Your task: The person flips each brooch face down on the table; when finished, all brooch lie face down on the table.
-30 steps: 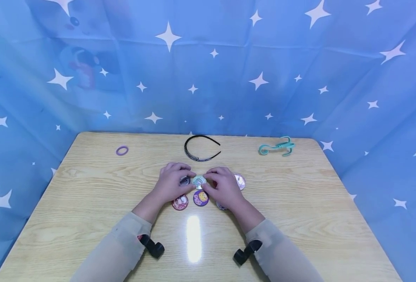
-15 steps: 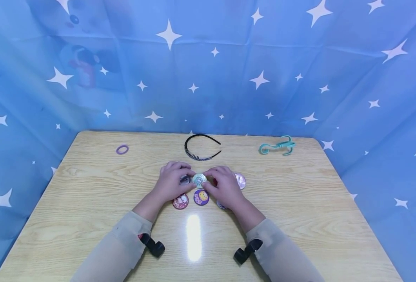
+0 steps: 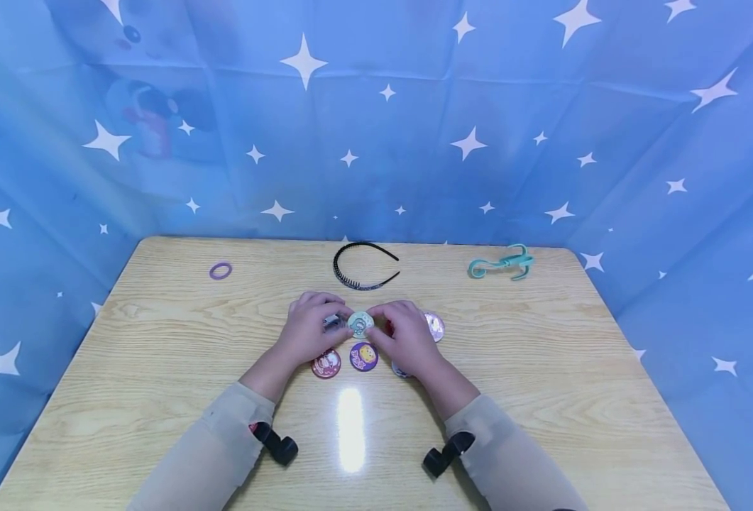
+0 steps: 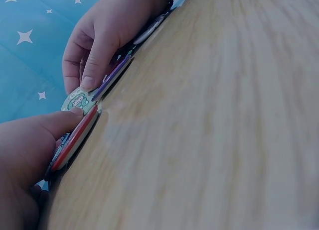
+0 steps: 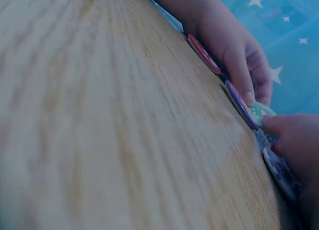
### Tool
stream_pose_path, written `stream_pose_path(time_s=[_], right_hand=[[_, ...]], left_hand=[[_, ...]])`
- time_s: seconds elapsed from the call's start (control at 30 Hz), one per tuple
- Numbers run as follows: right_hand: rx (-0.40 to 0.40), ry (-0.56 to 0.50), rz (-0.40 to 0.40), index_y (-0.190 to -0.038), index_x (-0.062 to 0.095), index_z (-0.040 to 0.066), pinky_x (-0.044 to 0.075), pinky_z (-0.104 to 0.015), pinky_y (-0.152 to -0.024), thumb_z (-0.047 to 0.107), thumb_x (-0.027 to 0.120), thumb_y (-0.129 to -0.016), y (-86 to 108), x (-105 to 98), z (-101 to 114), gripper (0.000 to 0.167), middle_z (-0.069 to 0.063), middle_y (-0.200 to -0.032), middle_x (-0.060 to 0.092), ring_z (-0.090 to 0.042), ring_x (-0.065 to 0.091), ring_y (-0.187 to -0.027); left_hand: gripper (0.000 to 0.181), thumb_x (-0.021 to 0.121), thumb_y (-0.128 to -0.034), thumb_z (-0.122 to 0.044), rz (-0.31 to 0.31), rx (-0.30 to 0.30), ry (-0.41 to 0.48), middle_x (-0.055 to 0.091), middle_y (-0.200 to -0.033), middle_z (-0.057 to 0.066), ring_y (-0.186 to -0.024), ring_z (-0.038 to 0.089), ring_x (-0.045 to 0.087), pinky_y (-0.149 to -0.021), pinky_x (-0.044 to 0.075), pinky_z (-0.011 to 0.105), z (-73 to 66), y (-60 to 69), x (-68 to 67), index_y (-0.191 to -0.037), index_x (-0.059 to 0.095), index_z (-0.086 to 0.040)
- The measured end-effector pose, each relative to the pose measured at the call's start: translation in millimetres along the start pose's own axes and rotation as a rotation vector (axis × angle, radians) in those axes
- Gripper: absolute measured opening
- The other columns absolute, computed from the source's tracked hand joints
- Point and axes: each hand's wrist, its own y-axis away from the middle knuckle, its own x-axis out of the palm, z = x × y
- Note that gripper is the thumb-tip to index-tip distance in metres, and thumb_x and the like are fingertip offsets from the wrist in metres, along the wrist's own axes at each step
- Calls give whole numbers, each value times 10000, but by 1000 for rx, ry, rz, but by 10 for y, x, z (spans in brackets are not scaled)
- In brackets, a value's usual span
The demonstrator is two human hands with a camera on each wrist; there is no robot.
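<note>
Between the two hands in the head view is a round pale-green button badge [image 3: 360,324] with a cartoon figure. My left hand [image 3: 309,328] pinches its left edge between thumb and fingers, and my right hand [image 3: 408,339] pinches the right edge. In the left wrist view the badge [image 4: 79,100] is tilted, its face towards the camera. Just in front of it lies a purple badge [image 3: 364,356] with a yellow character. A red badge [image 3: 326,363] lies by the left wrist. Beside the right hand lies a pinkish badge [image 3: 436,327]; another badge [image 3: 399,370] is partly hidden under that hand.
A dark round piece [image 3: 333,323] is half covered by the left hand. Further back on the wooden table [image 3: 159,397] lie a purple ring [image 3: 221,270], a black toothed headband [image 3: 345,279] and a teal claw-like hair clip [image 3: 504,264]. A starry blue cloth [image 3: 376,142] hangs behind.
The green badge has shifted slightly away from the purple one, and the picture on it looks turned. Both hands keep their hold and have barely moved. The other things stay put.
</note>
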Motion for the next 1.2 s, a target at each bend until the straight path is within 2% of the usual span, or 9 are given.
stream_pose_path(time_s=[0.13,0.37,0.47,0.73,1.2], right_hand=[[-10,-19,-5,-1219,765,225,402,-480,-1052,258,813,-972,-1,-3,6,254,69,-1007,701,-220,575,-1169],[1,-28,-10,-1218,770,211,413,-466,-1046,254,810,-979,-4,1,4,247,67,-1078,738,-211,581,-1166],[11,-36,-10,-1208,764,212,412,-455,-1035,253,811,-978,-6,3,3,238,84,-1051,732,-201,576,-1155],[20,-87,-35,-1152,765,228,442,-414,-898,229,833,-959,-4,14,2,205,120,-914,671,-175,558,-1053],[53,-115,-26,-1151,753,202,445,-394,-879,224,828,-964,-6,23,-9,203,106,-914,657,-154,545,-999]], left_hand=[[298,901,-870,-302,-4,-4,3,704,-1306,76,-1266,352,543,-1035,365,581,-17,2,-9,-1129,808,-186],[276,890,-886,-322,12,-26,14,706,-1298,52,-1270,322,534,-1060,347,558,-9,-2,-12,-1118,806,-196],[263,883,-895,-319,12,-31,21,711,-1287,43,-1269,315,532,-1059,345,553,8,-4,-4,-1115,807,-197],[242,872,-906,-312,4,-28,24,729,-1251,15,-1252,292,538,-1054,344,536,29,-5,16,-1116,809,-208],[229,877,-901,-297,-15,-14,34,747,-1219,14,-1234,292,559,-1053,349,542,31,-3,21,-1099,811,-205]])
